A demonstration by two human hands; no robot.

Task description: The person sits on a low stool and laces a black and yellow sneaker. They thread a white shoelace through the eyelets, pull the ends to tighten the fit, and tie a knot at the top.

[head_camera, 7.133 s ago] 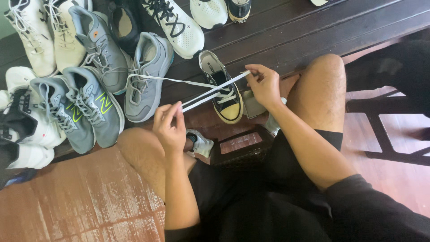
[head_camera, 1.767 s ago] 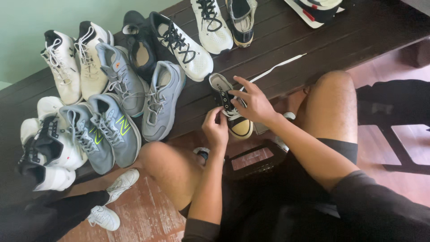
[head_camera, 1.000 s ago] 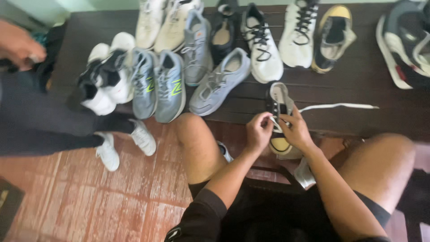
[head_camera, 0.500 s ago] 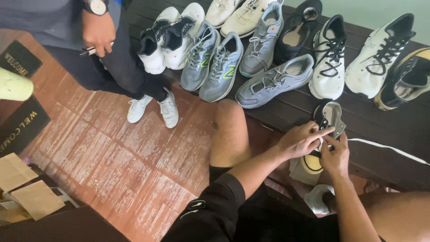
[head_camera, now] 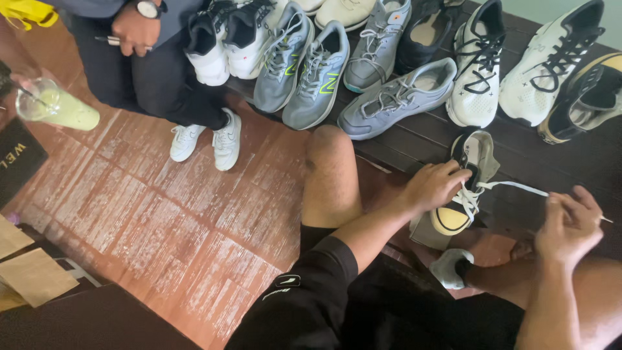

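A black and white low sneaker (head_camera: 471, 170) with a yellow toe cap rests on the dark wooden bench (head_camera: 518, 152) in front of me. My left hand (head_camera: 433, 185) grips the sneaker at its laces and tongue. My right hand (head_camera: 569, 223) pinches the white shoelace (head_camera: 512, 186), which is stretched taut from the shoe out to the right. My bare knee (head_camera: 330, 162) rises to the left of the shoe.
Several grey, white and black sneakers (head_camera: 389, 97) line the bench behind. Another person in dark trousers and white shoes (head_camera: 204, 137) stands at upper left, a hand (head_camera: 133, 32) holding a pen. A green drink cup (head_camera: 57, 107) hangs at left. Brick floor (head_camera: 168, 220) lies below.
The camera swung left, then steadied. My right hand has drawn the lace out to the right, away from the shoe. The other person has come closer on the left.
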